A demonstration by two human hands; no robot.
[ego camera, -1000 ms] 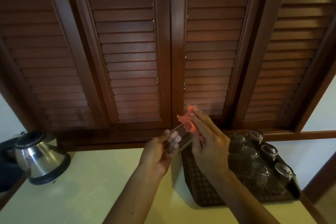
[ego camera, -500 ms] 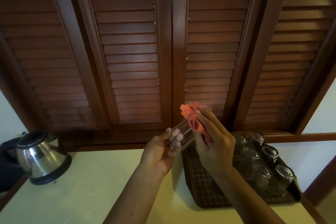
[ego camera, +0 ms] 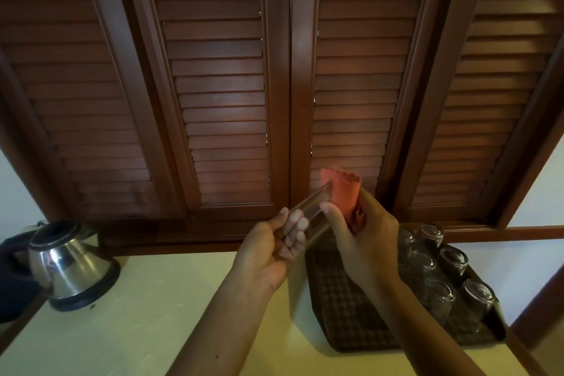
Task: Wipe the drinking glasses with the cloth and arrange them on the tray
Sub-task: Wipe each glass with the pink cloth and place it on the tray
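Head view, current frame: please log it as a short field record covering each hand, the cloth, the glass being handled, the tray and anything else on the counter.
left hand: grips the held glass, which lies tilted
right hand: holds the orange cloth against the glass's far end
tray: dark tray on the counter, on the right
glasses on tray: several clear ones, upside down, grouped on its right side
tray left side: bare patterned mat
kettle: steel kettle on the counter's far left
backdrop: brown louvred shutters
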